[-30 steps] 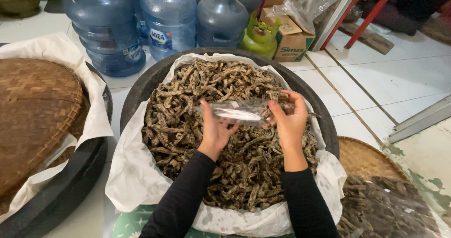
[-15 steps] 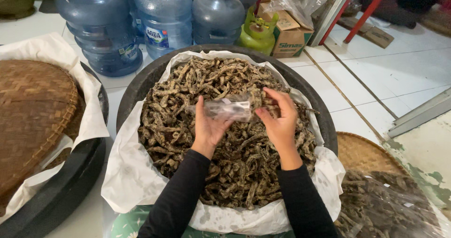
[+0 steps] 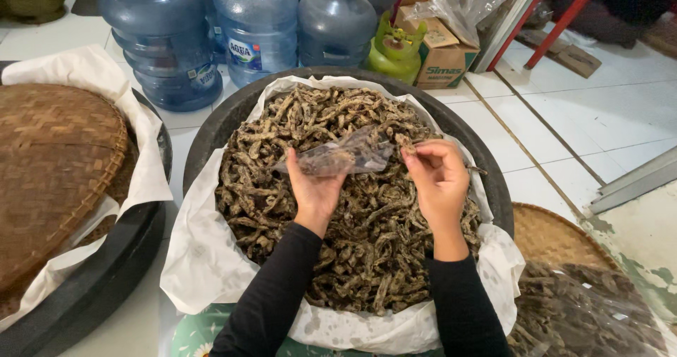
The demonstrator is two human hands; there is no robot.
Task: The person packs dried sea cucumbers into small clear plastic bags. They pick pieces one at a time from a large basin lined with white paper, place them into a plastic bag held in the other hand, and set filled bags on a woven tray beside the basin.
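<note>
We hold a small clear plastic bag (image 3: 338, 156) above a big round black basin (image 3: 226, 117) that stands on the white tiled floor (image 3: 599, 110). Our left hand (image 3: 315, 188) grasps the bag from below, with the fingers closed around its lower side, and the bag lies almost flat, with some brown pieces inside it. Our right hand (image 3: 438, 177) is just beside the open end of the bag, and its thumb and fingers are pinched together on a small dried piece (image 3: 407, 145). The basin is lined with white paper (image 3: 204, 272) and is filled with a heap of dried brown fish (image 3: 367, 251). On the left side there is a second black basin (image 3: 106, 279), also lined with white paper, and a round woven bamboo tray (image 3: 56, 167) lies over it. Behind the basins stand blue water jugs (image 3: 257, 26), a small green gas bottle (image 3: 395, 50) and a cardboard box (image 3: 441, 54). At the lower right we see another woven tray (image 3: 546, 234), and a clear bag of the same dried pieces (image 3: 585, 315) lies partly on it.
</note>
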